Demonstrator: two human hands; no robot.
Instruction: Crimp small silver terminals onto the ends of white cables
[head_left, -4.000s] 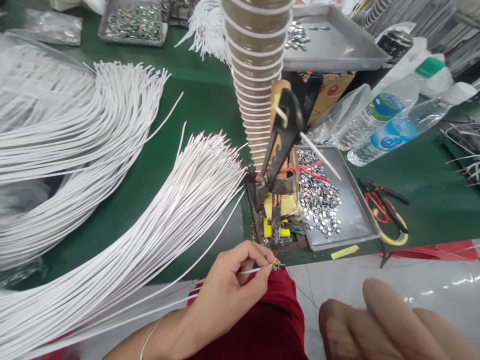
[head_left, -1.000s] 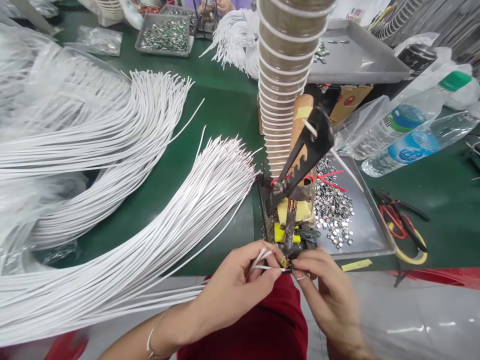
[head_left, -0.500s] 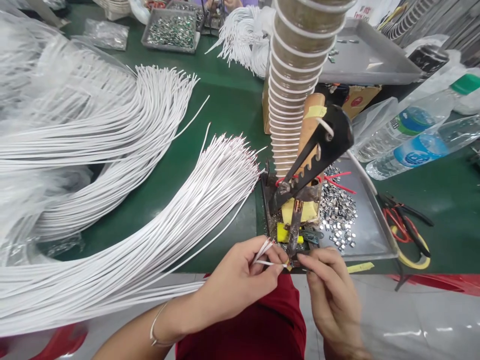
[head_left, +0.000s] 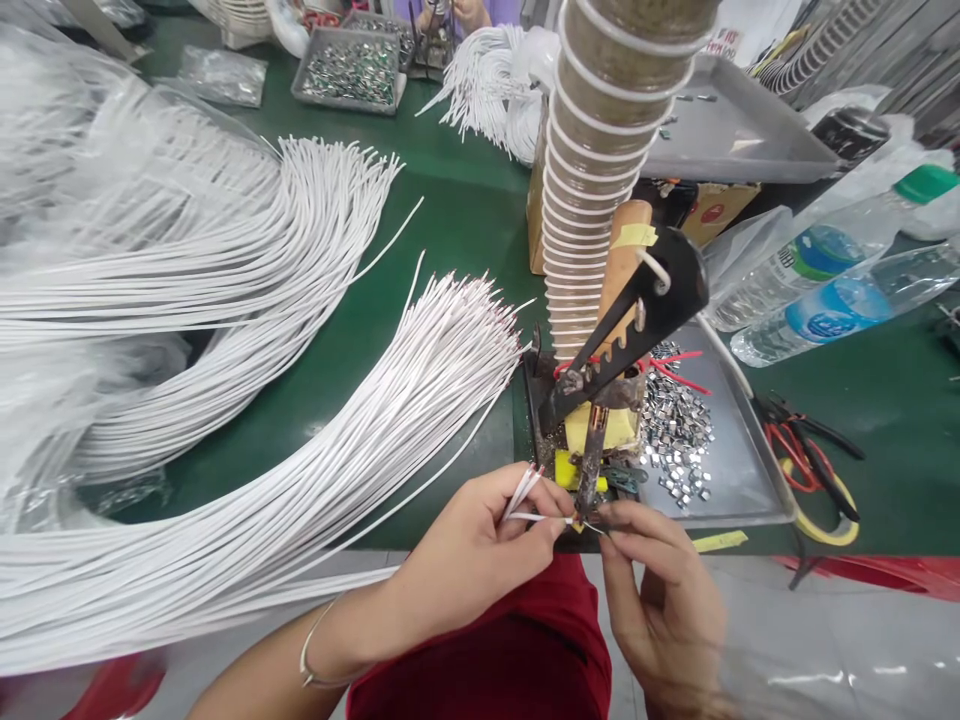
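My left hand (head_left: 480, 560) is closed around a few short white wire ends (head_left: 523, 492), one of which points right to the foot of the bench press. My right hand (head_left: 664, 590) pinches a thin pale lead (head_left: 592, 527) just right of that wire's tip. The press (head_left: 592, 470) has a dark upright ram and a black slotted lever (head_left: 630, 320) above; its lower tip comes down between my fingertips. Exactly how wire and lead meet there is too small to make out. A large bundle of white wires (head_left: 360, 450) lies left of my hands.
Right of the press, a metal tray (head_left: 739, 450) holds many small metal clips (head_left: 679, 430). Beyond are pliers (head_left: 817, 450), a yellow tape roll (head_left: 832, 530) and two water bottles (head_left: 840, 305). A ribbed hose (head_left: 600, 170) rises behind the press. A co-worker's hands (head_left: 454, 15) show at the back.
My right hand's fingers have shifted slightly, and the thin pale lead now shows between my hands. The left hand keeps its hold on the wires. The whole view has dipped a little.
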